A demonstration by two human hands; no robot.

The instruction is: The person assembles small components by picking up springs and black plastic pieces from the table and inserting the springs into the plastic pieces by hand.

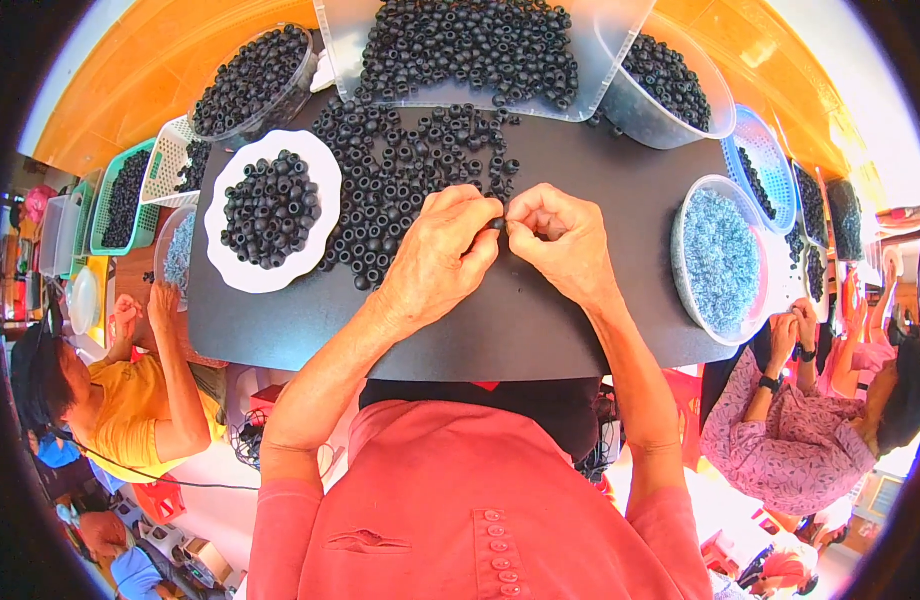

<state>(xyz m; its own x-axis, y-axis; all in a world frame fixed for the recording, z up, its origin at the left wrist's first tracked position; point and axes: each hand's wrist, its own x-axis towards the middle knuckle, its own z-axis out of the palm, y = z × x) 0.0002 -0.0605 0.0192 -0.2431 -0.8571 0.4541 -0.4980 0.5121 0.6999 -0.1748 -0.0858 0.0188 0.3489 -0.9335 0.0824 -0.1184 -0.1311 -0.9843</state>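
Your left hand [442, 255] and right hand [558, 240] meet fingertip to fingertip over the black counter [540, 320], both pinched on one small black ring [499, 224] held between them, just above the mat. Loose pile of black rings [400, 190] lies touching your left fingers. White plate [325, 175] of rings sits left of it; clear tray [620, 40] of rings ahead; bowl of blue-grey rings [722, 258] to your right, well apart.

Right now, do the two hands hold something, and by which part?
Both hands, left hand and right hand, pinch one small black ring between their fingertips. The fingers hide most of it, so the exact part held cannot be told.
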